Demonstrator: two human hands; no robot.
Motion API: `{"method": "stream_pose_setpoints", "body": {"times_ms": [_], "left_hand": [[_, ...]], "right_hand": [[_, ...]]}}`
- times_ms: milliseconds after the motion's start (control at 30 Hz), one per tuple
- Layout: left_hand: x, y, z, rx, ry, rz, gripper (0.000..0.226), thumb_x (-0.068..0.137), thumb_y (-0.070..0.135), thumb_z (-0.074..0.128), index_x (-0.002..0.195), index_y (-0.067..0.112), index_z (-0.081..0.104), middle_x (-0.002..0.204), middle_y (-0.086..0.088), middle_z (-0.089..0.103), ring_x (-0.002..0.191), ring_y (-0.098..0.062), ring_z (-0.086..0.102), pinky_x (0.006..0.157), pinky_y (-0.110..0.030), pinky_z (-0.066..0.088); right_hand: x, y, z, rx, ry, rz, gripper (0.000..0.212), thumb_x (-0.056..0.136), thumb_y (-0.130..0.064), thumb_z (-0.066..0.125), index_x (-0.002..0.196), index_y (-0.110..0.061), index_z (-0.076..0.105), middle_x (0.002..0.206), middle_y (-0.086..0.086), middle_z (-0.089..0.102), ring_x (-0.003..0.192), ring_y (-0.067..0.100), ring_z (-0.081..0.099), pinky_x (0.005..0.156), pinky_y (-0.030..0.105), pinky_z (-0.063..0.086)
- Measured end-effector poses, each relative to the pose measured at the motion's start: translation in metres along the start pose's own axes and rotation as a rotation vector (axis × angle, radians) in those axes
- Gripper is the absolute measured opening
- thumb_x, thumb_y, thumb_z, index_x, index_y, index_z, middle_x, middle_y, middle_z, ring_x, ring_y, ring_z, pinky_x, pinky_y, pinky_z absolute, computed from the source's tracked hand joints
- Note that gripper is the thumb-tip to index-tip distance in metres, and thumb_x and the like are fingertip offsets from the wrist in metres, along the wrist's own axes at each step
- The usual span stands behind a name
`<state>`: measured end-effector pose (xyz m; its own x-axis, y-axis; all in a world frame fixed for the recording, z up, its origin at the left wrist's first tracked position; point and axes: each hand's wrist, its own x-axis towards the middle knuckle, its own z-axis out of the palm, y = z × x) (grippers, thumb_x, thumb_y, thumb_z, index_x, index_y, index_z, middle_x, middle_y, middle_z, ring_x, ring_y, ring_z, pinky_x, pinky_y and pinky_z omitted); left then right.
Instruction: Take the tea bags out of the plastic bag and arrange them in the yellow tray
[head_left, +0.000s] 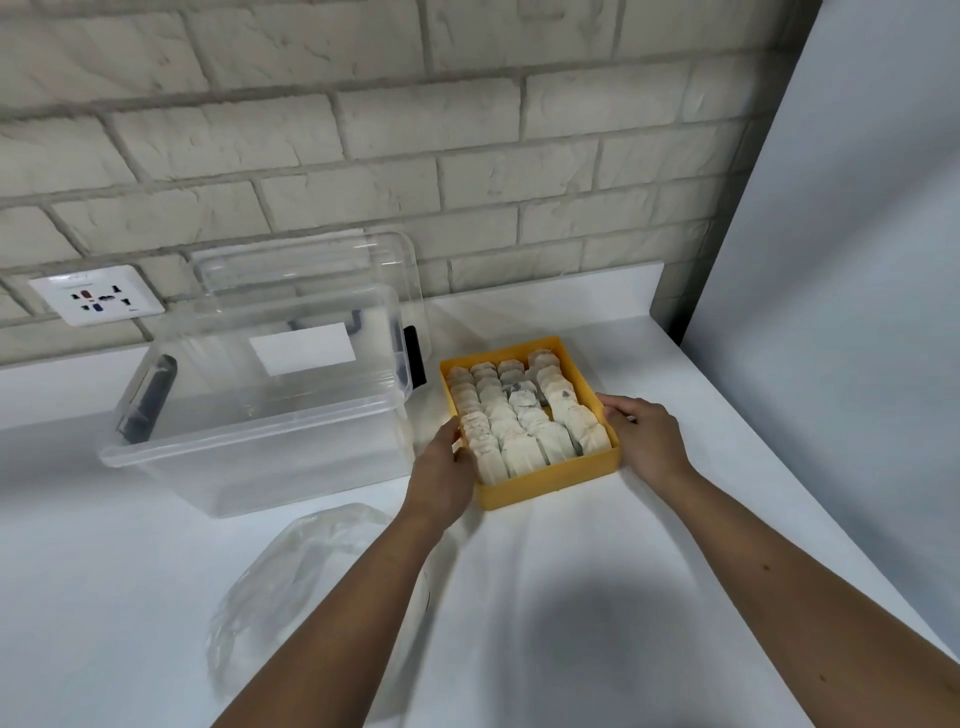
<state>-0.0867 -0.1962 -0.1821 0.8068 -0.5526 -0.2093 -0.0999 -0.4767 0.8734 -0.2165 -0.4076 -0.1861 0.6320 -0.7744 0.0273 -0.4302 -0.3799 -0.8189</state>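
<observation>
**Tea bags: tray filled, bag looks spent**

Tea bags (524, 415): all that are visible sit in the yellow tray (556, 480). They stand on edge and overlap in four rows running from the near wall to the far wall. The rows are mostly tight. One small gap shows dark tray floor in the third row from the left, towards the far end.

Plastic bag (311, 571): lies slack and crumpled on the counter (571, 597), near-left of the tray and well apart from it. No tea bag shows through the film. The left forearm crosses part of the bag, so I cannot rule out one hidden there.

Left grip (441, 467): on the tray's left wall near the front corner, thumb hooked over the rim and touching the nearest bags of the outer row. Right grip (647, 436): on the tray's right wall, fingers curled over the rim. Both are grasping the tray itself, and neither holds a loose tea bag.

Clear storage box (260, 415): open, just left of the tray. Its lid (311, 265) leans on the brick wall beyond the tray's far-left corner. Wall socket (96, 295): further left again.

Judgement: transfer done or nearly so.
- Unloading: appears complete.
- Arranging: appears complete apart from the one gap.
- Left to do, at most: close that gap, square up the rows, check the bag for stragglers.

The two-sided hold looks like steadying or shifting the full tray, not placing more bags.
</observation>
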Motion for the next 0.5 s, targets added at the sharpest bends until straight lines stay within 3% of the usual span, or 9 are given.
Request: {"method": "stream_pose_setpoints", "body": {"times_ms": [367, 500], "left_hand": [[0.039, 0.005, -0.001, 0.012, 0.020, -0.019, 0.052, 0.098, 0.013, 0.044, 0.149, 0.025, 0.041, 0.140, 0.003, 0.057, 0.120, -0.026, 0.058, 0.103, -0.044, 0.049], [0.040, 0.003, -0.003, -0.087, 0.026, -0.052, 0.055, 0.098, 0.014, 0.049, 0.151, 0.021, 0.036, 0.145, -0.001, 0.051, 0.125, -0.028, 0.056, 0.104, -0.047, 0.049]], "right_hand": [[0.034, -0.006, 0.009, 0.061, 0.000, 0.035, 0.029, 0.100, -0.021, 0.050, 0.123, -0.020, 0.068, 0.124, 0.001, 0.067, 0.111, 0.021, 0.060, 0.090, 0.026, 0.047], [0.037, -0.009, 0.007, 0.039, -0.013, 0.057, 0.029, 0.099, -0.023, 0.051, 0.122, -0.022, 0.068, 0.125, 0.000, 0.066, 0.114, 0.022, 0.059, 0.094, 0.030, 0.048]]}}
